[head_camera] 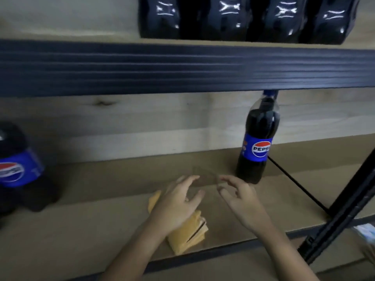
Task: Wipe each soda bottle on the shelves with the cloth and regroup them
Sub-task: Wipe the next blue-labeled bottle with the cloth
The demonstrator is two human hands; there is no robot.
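Our left hand sits low in the centre of the frame, fingers spread and loosely curved, hovering over or resting on the folded yellow cloth that lies on the lower shelf; it does not look closed around the cloth, though we cannot tell whether the palm presses on it. Our right hand is just beside it to the right, equally open, fingers curled toward the left hand, holding nothing we can make out; a faint blur between the two hands is too unclear for us to name. Just past the right fingertips, right of centre, one upright Pepsi bottle stands on the shelf, its cap close under the dark shelf beam. At the left edge of the frame a second, blurred Pepsi bottle stands well apart from the first, and a row of bottle bases lines the upper shelf at the top. The risks, as we judge them: reaching for the near bottle with the cloth left behind would skip the wipe; a careless sweep of the right hand could knock the tall, narrow bottle over; lifting it straight up could strike the cap on the beam; and the thin black cable behind it could snag.
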